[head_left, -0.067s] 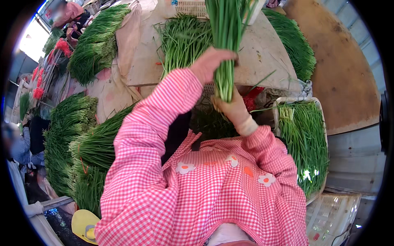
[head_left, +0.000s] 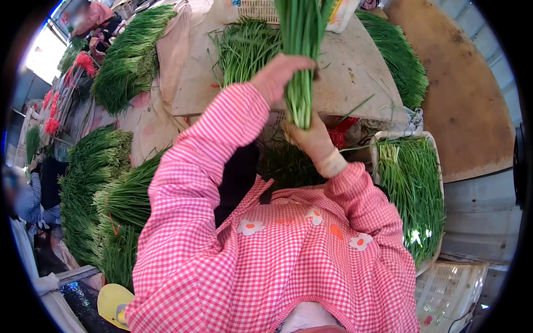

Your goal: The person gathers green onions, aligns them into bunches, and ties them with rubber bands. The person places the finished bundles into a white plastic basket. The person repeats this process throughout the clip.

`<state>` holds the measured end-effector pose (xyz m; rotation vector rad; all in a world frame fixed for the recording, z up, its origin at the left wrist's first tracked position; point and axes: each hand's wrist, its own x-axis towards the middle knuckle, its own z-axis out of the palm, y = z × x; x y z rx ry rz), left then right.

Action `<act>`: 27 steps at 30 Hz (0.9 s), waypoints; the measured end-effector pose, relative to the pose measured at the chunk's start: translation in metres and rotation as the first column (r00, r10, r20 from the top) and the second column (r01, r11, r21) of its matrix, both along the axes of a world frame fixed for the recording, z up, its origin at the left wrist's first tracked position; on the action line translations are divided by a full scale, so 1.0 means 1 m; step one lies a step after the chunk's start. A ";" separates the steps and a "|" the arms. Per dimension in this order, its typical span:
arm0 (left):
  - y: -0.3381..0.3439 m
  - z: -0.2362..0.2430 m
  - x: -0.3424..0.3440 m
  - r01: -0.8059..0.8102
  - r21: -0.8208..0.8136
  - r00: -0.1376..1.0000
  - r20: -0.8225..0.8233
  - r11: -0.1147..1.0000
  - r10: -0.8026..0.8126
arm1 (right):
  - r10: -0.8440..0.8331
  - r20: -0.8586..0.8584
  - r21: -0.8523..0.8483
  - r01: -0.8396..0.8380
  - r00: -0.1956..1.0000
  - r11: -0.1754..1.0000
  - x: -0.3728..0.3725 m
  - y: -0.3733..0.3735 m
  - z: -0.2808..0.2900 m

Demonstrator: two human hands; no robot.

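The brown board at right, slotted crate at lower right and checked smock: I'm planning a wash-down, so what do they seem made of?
Brown board: perhaps wood or rusted metal, matt; its blotchy stains leave it open.
Slotted crate: likely plastic, pale, its even slots looking moulded.
Checked smock: fabric, matt, by its soft folds.

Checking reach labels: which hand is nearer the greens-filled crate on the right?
Right. The right hand is left of the crate, at the lower end of the green bunch; the left hand is farther left, higher up the bunch.
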<state>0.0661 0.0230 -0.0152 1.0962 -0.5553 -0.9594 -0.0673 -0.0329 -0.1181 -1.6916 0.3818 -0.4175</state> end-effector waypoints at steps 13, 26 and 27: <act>0.013 -0.109 0.114 -0.680 0.527 0.422 0.850 0.510 -0.314 | 0.124 -0.598 -0.130 -0.248 0.792 0.960 0.159 0.013 -0.042; 0.030 -0.135 0.137 -0.639 0.474 0.379 0.879 0.606 -0.288 | 0.763 0.000 0.733 -0.519 0.646 0.439 0.004 -0.027 0.008; 0.028 -0.137 0.139 -0.627 0.463 0.375 0.884 0.627 -0.279 | 0.749 0.065 0.849 -0.431 0.660 0.306 -0.007 -0.035 -0.001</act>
